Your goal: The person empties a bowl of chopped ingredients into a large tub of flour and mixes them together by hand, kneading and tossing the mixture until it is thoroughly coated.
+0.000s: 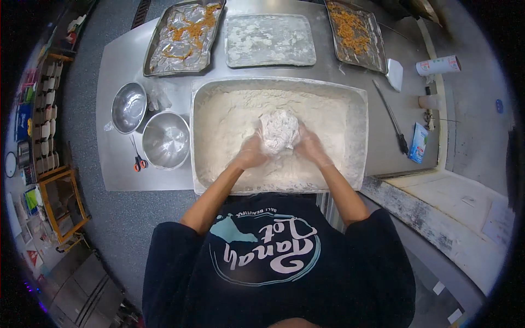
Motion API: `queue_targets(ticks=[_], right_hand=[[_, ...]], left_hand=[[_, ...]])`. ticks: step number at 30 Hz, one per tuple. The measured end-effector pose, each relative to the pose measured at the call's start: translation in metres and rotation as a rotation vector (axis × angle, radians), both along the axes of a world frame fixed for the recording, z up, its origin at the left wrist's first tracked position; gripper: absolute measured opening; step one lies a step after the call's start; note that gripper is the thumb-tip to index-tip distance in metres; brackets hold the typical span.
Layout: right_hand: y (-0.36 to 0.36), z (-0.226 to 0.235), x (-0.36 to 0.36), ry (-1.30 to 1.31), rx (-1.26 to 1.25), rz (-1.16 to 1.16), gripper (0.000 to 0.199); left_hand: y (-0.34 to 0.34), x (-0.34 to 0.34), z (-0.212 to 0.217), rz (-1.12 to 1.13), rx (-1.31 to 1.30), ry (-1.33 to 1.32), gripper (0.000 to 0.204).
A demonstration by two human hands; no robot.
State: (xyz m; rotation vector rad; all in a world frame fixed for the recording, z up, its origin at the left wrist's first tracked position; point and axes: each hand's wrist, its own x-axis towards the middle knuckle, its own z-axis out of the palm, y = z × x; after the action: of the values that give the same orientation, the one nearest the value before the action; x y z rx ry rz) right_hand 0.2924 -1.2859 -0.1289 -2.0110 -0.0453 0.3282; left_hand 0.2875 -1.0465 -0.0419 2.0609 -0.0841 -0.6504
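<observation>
A large rectangular tub [198, 147] holds a deep bed of white flour [224, 117]. Over it, a rough flour-coated lump [279, 131] sits between my two hands; what is under the coating I cannot make out. My left hand [254, 151] grips its left side and my right hand [310, 146] grips its right side, both curved round it. Both hands look white with flour, perhaps in thin clear gloves, and some fingertips are hidden behind the lump.
Two steel bowls [165, 140] and orange-handled scissors [139, 158] are on the left. Behind the tub lie a flour-dusted tray [270, 41] and two foil-lined trays [158, 54] with orange-brown crumbs. To the right are a long dark-handled tool [395, 120], a white scraper-like piece [394, 75] and a blue packet [418, 143].
</observation>
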Motion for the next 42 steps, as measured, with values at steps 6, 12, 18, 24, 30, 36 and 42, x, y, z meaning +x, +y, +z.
queue_targets(ticks=[6,12,18,24,30,36,42], right_hand=[[-0.022,0.089,-0.008,0.065,-0.273,0.196,0.040],[-0.012,0.122,-0.006,0.045,-0.443,-0.052,0.033],[-0.018,0.121,-0.016,-0.164,-0.095,0.039,0.055],[0.001,0.094,0.021,0.160,-0.425,0.163,0.087],[0.028,0.073,0.050,0.150,-0.018,0.377,0.107],[0.003,0.071,0.035,0.178,-0.042,0.257,0.071],[-0.004,0.125,0.006,0.064,-0.099,0.044,0.041]], left_hand=[[0.034,0.007,0.023,0.095,0.010,-0.070,0.081],[0.032,0.003,0.047,0.264,0.045,-0.174,0.063],[0.037,-0.019,0.085,0.170,-0.137,-0.134,0.069],[0.061,0.014,0.029,0.133,0.223,0.059,0.085],[0.028,0.030,-0.004,0.119,-0.154,-0.013,0.083],[0.023,0.054,0.045,0.089,-0.149,0.055,0.055],[0.056,0.043,0.032,0.260,-0.068,0.042,0.045]])
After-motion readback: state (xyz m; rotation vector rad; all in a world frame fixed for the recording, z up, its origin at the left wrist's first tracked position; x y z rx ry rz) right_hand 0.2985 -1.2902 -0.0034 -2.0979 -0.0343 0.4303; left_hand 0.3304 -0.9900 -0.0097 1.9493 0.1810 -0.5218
